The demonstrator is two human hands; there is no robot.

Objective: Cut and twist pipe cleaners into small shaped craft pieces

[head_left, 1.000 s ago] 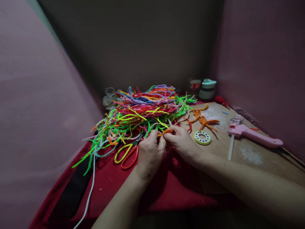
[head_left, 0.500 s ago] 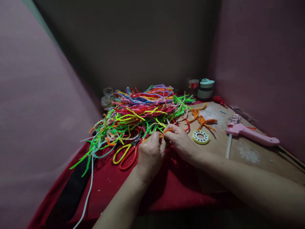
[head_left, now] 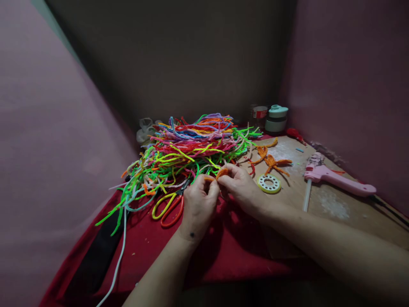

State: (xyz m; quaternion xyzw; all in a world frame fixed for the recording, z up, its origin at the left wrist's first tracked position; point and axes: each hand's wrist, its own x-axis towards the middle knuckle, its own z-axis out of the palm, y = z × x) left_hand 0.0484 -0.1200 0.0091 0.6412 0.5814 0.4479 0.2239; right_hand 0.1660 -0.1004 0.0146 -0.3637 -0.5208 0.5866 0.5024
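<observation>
Between my two hands is a bent orange pipe cleaner (head_left: 221, 173), with a loop showing near the right fingertips. My left hand (head_left: 202, 199) pinches its left end, and my right hand (head_left: 238, 184) is closed on the looped part; the fingertips nearly meet. Behind them lies a big heap of many-coloured pipe cleaners (head_left: 191, 145). Scissors (head_left: 172, 209) with yellow and red handles rest just left of my left hand. Right of my right hand are a yellow-rimmed roll (head_left: 269, 183) with holes round its core and twisted orange pieces (head_left: 273, 163).
A pink glue gun (head_left: 332, 179) with a clear stick lies on the brown board (head_left: 338, 226) at right. Behind stand a mint-lidded jar (head_left: 276, 118) and a red-labelled container (head_left: 259, 113). A black strip (head_left: 96, 260) and white cord (head_left: 119, 260) cross the red cloth (head_left: 153, 260) at left.
My left hand has turned, showing more of its back and wrist. More of the orange pipe cleaner shows, now as a loop at my right fingers and a stretch at my left.
</observation>
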